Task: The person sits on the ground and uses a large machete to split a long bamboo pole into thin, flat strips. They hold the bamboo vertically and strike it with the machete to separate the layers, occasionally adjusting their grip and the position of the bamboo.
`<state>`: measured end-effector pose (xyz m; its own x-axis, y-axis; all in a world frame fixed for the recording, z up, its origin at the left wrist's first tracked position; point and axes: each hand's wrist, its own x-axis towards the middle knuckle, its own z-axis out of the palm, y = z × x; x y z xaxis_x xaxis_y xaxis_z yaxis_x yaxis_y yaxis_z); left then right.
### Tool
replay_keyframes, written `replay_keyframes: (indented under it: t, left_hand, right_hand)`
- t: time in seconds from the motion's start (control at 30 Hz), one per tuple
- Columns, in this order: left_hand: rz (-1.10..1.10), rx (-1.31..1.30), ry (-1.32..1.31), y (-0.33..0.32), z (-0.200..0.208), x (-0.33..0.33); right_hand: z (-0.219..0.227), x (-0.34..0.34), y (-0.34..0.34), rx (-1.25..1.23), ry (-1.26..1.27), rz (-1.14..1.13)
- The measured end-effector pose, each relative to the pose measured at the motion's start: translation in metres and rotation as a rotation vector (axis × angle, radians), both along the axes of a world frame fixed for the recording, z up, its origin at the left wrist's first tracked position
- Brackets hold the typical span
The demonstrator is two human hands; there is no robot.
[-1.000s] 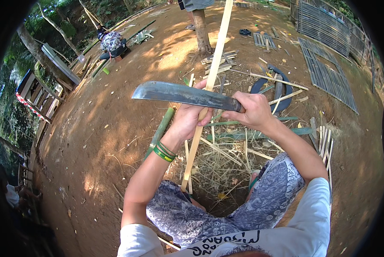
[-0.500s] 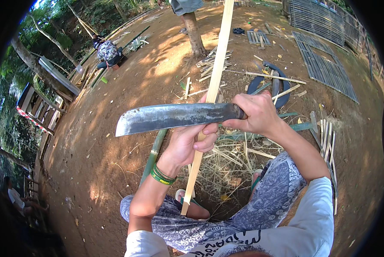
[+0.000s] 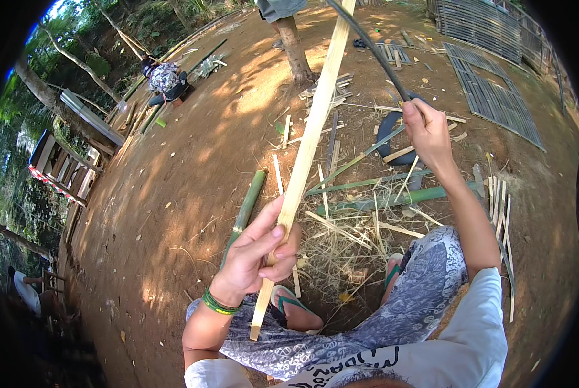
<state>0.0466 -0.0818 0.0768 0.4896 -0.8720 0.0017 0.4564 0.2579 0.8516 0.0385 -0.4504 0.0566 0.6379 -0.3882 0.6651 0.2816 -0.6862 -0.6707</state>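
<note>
A long pale bamboo strip slants up and away from me, its squared near end above my lap. My left hand is closed around its lower part, thumb along the top. My right hand grips a machete by the handle, off to the right of the strip. The dark blade is seen nearly edge-on, pointing up and left. Its far part crosses the strip near the top of the picture; whether they touch I cannot tell. Below lie thin shavings between my sandalled feet.
A green bamboo pole lies left of the strip, another at right. Split strips lie far right, near a dark rubber ring. Slatted bamboo panels rest farther back. One person sits far left; another stands by a tree trunk.
The machete has swung off the strip, up and to the right, turning from flat to edge-on. My left hand has moved down and left, tilting the strip further.
</note>
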Motion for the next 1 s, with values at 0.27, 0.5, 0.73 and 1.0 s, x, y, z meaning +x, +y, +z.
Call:
replay_keyframes:
  t: [0.27, 0.5, 0.73, 1.0]
  left_hand:
    - [0.136, -0.146, -0.010, -0.037, 0.012, 0.042]
    - [-0.044, -0.186, -0.021, -0.051, 0.030, 0.034]
    - [0.026, 0.139, -0.369, -0.044, 0.050, 0.007]
    - [-0.152, 0.176, -0.380, -0.007, 0.050, -0.014]
  right_hand:
    - [0.007, -0.008, 0.058, 0.199, -0.011, 0.367]
    - [0.016, -0.017, 0.077, -0.318, -0.089, 0.330]
    - [0.017, -0.027, 0.091, -0.460, -0.086, 0.245]
    - [0.029, -0.029, 0.081, -0.301, -0.089, 0.271]
